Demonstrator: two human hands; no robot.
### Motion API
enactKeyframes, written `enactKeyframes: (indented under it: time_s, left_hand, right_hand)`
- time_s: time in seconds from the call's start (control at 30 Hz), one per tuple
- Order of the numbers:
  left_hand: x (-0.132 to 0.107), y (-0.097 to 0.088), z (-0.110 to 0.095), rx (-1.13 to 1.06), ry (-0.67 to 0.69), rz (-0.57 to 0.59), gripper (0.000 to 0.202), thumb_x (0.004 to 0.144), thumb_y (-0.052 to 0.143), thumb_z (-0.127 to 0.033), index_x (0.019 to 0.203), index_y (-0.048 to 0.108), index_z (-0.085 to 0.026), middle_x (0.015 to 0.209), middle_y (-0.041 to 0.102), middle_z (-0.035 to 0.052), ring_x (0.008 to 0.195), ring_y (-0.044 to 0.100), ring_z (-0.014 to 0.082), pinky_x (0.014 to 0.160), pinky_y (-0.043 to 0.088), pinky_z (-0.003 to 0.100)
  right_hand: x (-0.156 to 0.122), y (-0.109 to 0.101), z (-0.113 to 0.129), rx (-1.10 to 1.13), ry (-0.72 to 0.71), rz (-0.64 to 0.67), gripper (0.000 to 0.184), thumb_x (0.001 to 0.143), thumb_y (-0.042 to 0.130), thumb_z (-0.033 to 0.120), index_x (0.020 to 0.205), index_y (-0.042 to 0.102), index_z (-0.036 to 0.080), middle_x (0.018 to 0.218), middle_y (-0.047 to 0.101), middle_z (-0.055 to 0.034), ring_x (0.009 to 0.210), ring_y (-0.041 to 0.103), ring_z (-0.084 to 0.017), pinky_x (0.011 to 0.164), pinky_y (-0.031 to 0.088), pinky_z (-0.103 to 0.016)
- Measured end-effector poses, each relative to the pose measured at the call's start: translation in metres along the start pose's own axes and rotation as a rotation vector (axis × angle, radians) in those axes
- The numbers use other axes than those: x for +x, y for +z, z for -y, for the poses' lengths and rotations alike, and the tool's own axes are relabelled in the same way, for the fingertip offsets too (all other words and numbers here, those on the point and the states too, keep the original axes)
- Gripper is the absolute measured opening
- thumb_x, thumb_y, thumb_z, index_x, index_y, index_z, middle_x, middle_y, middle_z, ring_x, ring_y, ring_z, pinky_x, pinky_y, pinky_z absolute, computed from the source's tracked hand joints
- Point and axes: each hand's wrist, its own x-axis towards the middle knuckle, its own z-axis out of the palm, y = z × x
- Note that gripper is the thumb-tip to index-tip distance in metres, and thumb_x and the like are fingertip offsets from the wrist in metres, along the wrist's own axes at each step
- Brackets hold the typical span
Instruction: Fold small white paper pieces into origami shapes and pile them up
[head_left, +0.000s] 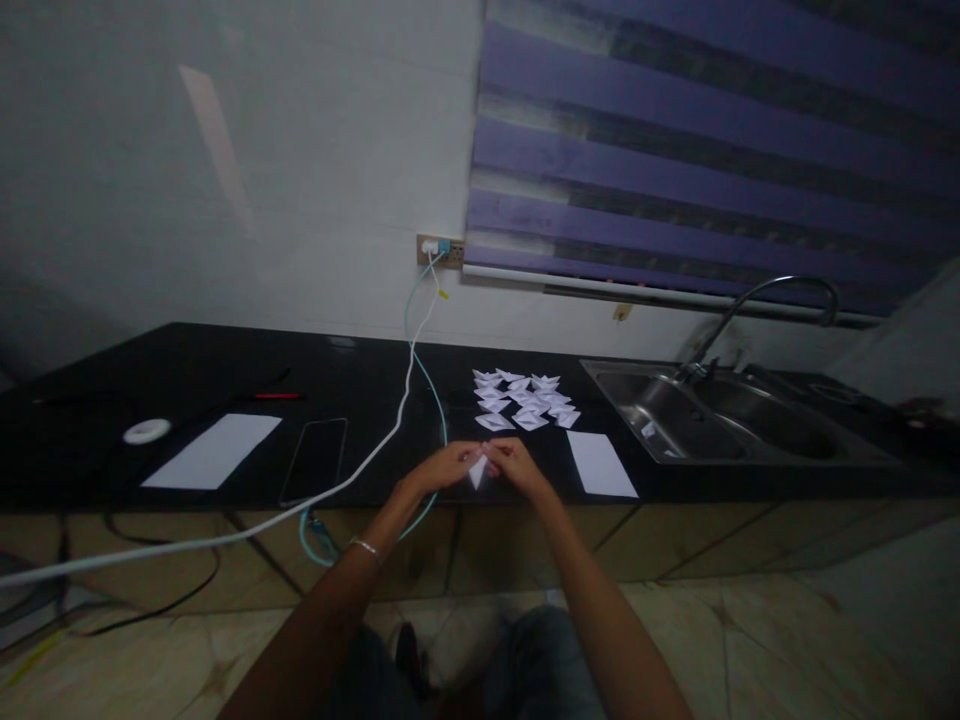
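One black table (217,365), with the pieces laid along it. One steel sink (611,385), set in at the right; paper could be spoiled there by any water. One teal cable (433,385), run close by the left wrist; the grip could be jerked by a snag. One cluster of white folded papers (529,397), laid just beyond the fingers; its rows could be scattered by a stray knuckle. Two hands, left hand (452,462) and right hand (514,462), closed in a pinch. One small folded paper (478,472), held between them near the front edge; its creases could be skewed by uneven pressure.
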Motion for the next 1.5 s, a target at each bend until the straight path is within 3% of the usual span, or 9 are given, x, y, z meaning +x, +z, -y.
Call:
enactKeyframes:
  time_s: [0.13,0.3,0.5,0.67,0.77,0.97,1.13,1.27,1.5]
  left_hand:
    - [-0.001,0.000,0.001,0.004,0.011,0.013,0.048,0.089,0.035,-0.049,0.088,0.067,-0.013,0.089,0.067,0.0088,0.082,0.059,0.0183,0.080,0.042,0.028]
    - [0.000,-0.002,0.015,0.012,-0.048,-0.046,0.051,0.087,0.036,-0.055,0.089,0.063,-0.012,0.074,0.060,0.0046,0.061,0.049,0.0120,0.059,0.039,0.022]
    - [0.000,-0.004,0.028,-0.112,-0.146,-0.091,0.054,0.086,0.032,-0.060,0.091,0.056,-0.012,0.058,0.044,-0.0032,0.045,0.032,0.0066,0.042,0.028,0.018]
    - [-0.001,-0.005,0.020,-0.143,-0.069,-0.045,0.052,0.088,0.030,-0.057,0.087,0.056,-0.012,0.054,0.039,-0.0044,0.043,0.031,0.0063,0.042,0.027,0.018]
    - [0.000,-0.005,0.017,-0.078,-0.060,-0.080,0.053,0.089,0.028,-0.055,0.085,0.058,-0.012,0.057,0.045,-0.0025,0.044,0.034,0.0070,0.044,0.029,0.019]
    - [0.001,-0.003,0.016,0.152,-0.047,-0.158,0.046,0.090,0.032,-0.048,0.078,0.059,-0.012,0.073,0.058,0.0022,0.067,0.049,0.0123,0.064,0.040,0.023]
    - [-0.001,-0.002,0.018,0.107,-0.115,-0.171,0.045,0.087,0.037,-0.052,0.081,0.058,-0.012,0.066,0.054,0.0001,0.059,0.044,0.0110,0.057,0.038,0.022]
    - [0.000,-0.001,0.019,-0.044,-0.162,-0.147,0.053,0.088,0.029,-0.057,0.083,0.056,-0.012,0.055,0.043,-0.0036,0.046,0.035,0.0078,0.045,0.030,0.019]
    - [-0.001,-0.001,0.020,-0.102,-0.182,-0.130,0.054,0.087,0.029,-0.059,0.088,0.056,-0.012,0.054,0.040,-0.0046,0.045,0.032,0.0070,0.044,0.026,0.018]
  right_hand:
    - [0.000,-0.002,-0.003,-0.006,0.002,-0.021,0.050,0.082,0.049,0.054,0.049,0.051,0.017,0.047,0.048,0.0023,0.046,0.044,-0.010,0.052,0.035,-0.023]
    - [0.004,0.000,-0.005,0.037,-0.006,-0.140,0.044,0.083,0.051,0.050,0.054,0.051,0.017,0.050,0.048,0.0028,0.047,0.042,-0.009,0.051,0.033,-0.022]
    - [0.006,0.000,-0.009,0.170,0.022,-0.045,0.028,0.076,0.063,0.044,0.074,0.060,0.016,0.064,0.058,0.0002,0.056,0.050,-0.011,0.054,0.038,-0.021]
    - [0.007,-0.001,-0.011,0.201,0.022,0.002,0.022,0.076,0.063,0.038,0.078,0.061,0.016,0.067,0.060,-0.0008,0.061,0.053,-0.012,0.059,0.041,-0.023]
    - [0.006,-0.002,-0.008,0.159,0.015,0.009,0.021,0.079,0.059,0.035,0.073,0.062,0.015,0.065,0.059,-0.0004,0.061,0.053,-0.012,0.060,0.041,-0.023]
    - [0.005,0.000,-0.013,0.005,0.025,-0.008,0.022,0.080,0.054,0.023,0.061,0.060,0.014,0.056,0.057,0.0009,0.052,0.049,-0.010,0.053,0.036,-0.020]
    - [0.003,0.001,-0.012,0.002,0.035,-0.044,0.020,0.079,0.054,0.023,0.061,0.059,0.014,0.053,0.055,0.0019,0.049,0.047,-0.009,0.049,0.033,-0.020]
    - [0.002,0.000,-0.004,0.091,0.011,-0.014,0.023,0.082,0.055,0.030,0.067,0.061,0.014,0.060,0.057,0.0003,0.054,0.049,-0.010,0.053,0.035,-0.020]
    - [0.004,-0.001,-0.012,0.160,0.014,-0.019,0.021,0.078,0.061,0.036,0.077,0.063,0.015,0.067,0.058,-0.0002,0.058,0.049,-0.011,0.054,0.037,-0.021]
